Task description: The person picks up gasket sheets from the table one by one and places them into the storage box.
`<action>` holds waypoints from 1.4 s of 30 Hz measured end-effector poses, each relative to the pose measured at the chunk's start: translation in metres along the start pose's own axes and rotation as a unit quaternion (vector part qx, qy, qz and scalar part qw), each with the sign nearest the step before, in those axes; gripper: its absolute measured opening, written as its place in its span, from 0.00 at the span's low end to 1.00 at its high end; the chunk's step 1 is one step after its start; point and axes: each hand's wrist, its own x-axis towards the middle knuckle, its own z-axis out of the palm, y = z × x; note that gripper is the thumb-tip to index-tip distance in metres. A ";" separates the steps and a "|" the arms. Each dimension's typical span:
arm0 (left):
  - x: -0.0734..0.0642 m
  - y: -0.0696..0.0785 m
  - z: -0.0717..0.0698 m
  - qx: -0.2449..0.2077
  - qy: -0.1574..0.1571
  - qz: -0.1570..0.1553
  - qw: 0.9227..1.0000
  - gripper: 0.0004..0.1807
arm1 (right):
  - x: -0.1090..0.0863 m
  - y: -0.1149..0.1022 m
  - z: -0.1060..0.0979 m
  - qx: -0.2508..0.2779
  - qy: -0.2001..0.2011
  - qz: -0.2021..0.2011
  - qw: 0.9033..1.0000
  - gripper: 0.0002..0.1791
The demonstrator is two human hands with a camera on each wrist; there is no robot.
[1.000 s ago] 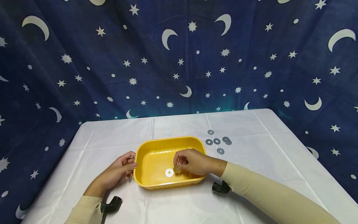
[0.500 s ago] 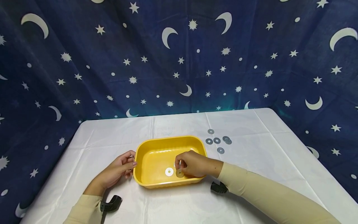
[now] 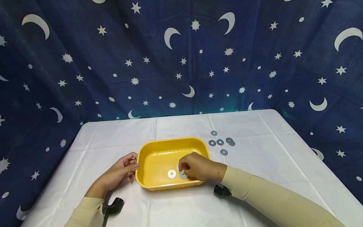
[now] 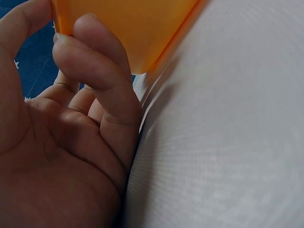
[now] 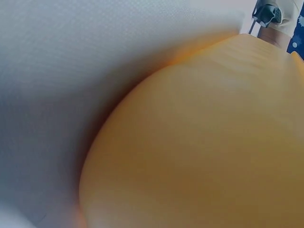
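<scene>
A shallow yellow plastic tray (image 3: 154, 186) stands on the table in the head view. At its left end my left hand (image 3: 120, 173) grips the rim, thumb on the edge and fingers bent against the outside wall; the left wrist view shows these curled fingers (image 4: 97, 71) close up. My right hand (image 3: 195, 166) reaches inside the tray and pinches a flat metal washer (image 3: 183, 174) low over the floor. Left of it a second washer (image 3: 171, 174) lies flat. A pale sliver behind the fingertips looks like another washer, mostly hidden. In the right wrist view, the tray wall (image 5: 199, 142) hides the right hand.
Several grey washers (image 3: 220, 142) lie on the white tablecloth (image 3: 255, 151) beyond the tray's right end, two of them overlapping. A dark blue curtain (image 3: 158, 63) with moons and stars hangs behind the table.
The pinched washer has moved slightly right and down with my right hand, and its face has turned from golden to pale grey. My left hand stays on the tray.
</scene>
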 end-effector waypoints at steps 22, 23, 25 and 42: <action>0.001 -0.003 0.000 -0.006 -0.007 0.010 1.000 0.12 | -0.012 -0.006 -0.004 0.003 0.130 0.006 0.992 0.04; 0.001 -0.004 0.000 -0.006 -0.007 0.013 1.000 0.11 | -0.014 -0.006 -0.006 0.013 0.142 0.003 0.990 0.03; 0.001 -0.004 0.000 -0.007 -0.007 0.018 1.000 0.11 | -0.019 -0.007 -0.010 0.034 0.164 0.002 0.986 0.04; 0.000 -0.001 0.000 0.003 -0.001 0.011 1.000 0.15 | -0.051 0.044 -0.051 0.070 0.254 0.080 0.961 0.08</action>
